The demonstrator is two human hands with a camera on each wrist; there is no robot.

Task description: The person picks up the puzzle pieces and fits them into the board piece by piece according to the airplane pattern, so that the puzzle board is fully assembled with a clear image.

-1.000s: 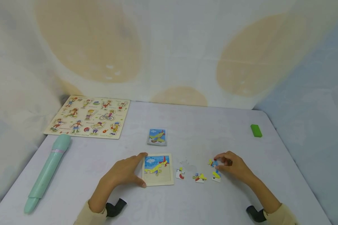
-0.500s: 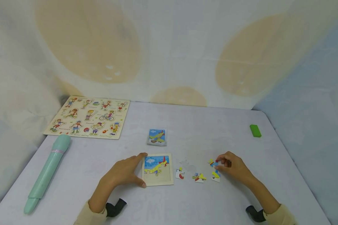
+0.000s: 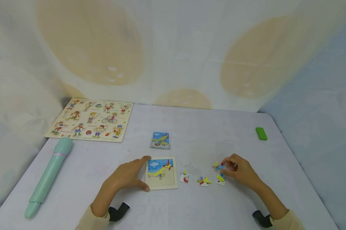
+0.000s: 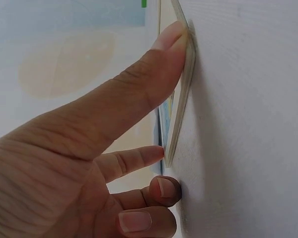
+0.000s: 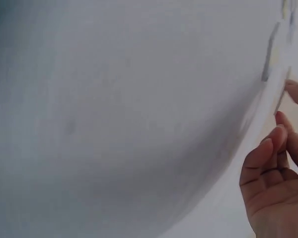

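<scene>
My left hand (image 3: 125, 175) spans the left edge of a small wooden puzzle tray (image 3: 162, 184), gripping it between thumb and index finger. In the left wrist view, the thumb (image 4: 139, 82) lies against the tray's edge (image 4: 181, 94). Fitted pieces fill the tray's upper and left part with sky and part of a yellow plane. Over to the right, my right hand (image 3: 240, 169) pinches a blue, yellow and red jigsaw piece (image 3: 218, 166) at its right side. Just below it lies a yellow and white piece (image 3: 220, 180). The right wrist view shows the curled fingers (image 5: 260, 158).
Between the hands lie a red and white piece (image 3: 184, 177) and a yellow and red piece (image 3: 204, 181). Behind the tray is a plane picture card (image 3: 161, 140). A figure puzzle board (image 3: 89, 119), mint-green tube (image 3: 48, 179) and green block (image 3: 261, 134) lie farther out.
My right hand has shifted slightly to the right along the piece, which has barely moved. The left hand and the tray stay put.
</scene>
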